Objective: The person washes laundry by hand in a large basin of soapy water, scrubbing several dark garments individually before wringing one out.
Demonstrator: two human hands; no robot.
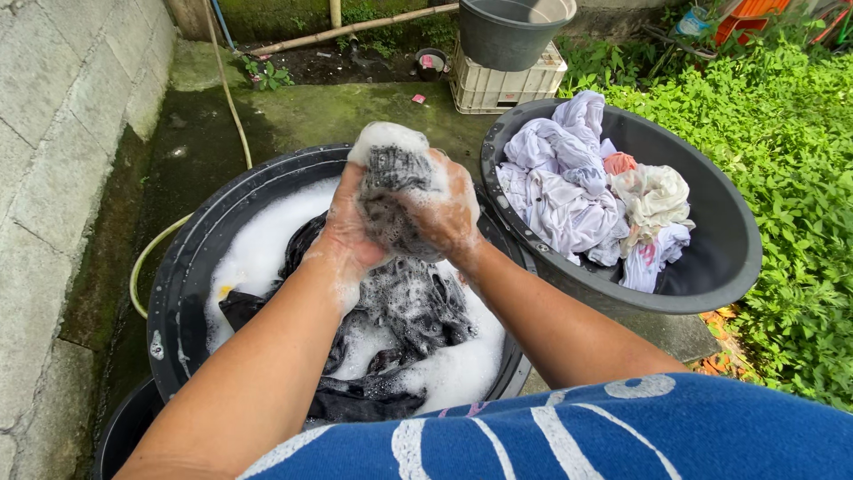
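Note:
My left hand [345, 222] and my right hand [450, 212] both grip a bunched, soapy dark cloth [395, 182], held up above a black wash basin [182, 284]. The two hands press against each other around the cloth, covered in white suds. The rest of the dark cloth hangs down into the foam and water of the basin. The basin is full of white lather.
A second dark basin [724, 267] at the right holds wrung white, pink and cream clothes [569, 187]. Behind stand a grey bucket [511, 31] on a white crate [498, 89]. A yellow hose [142, 267] runs along the stone wall at left. Green plants grow at right.

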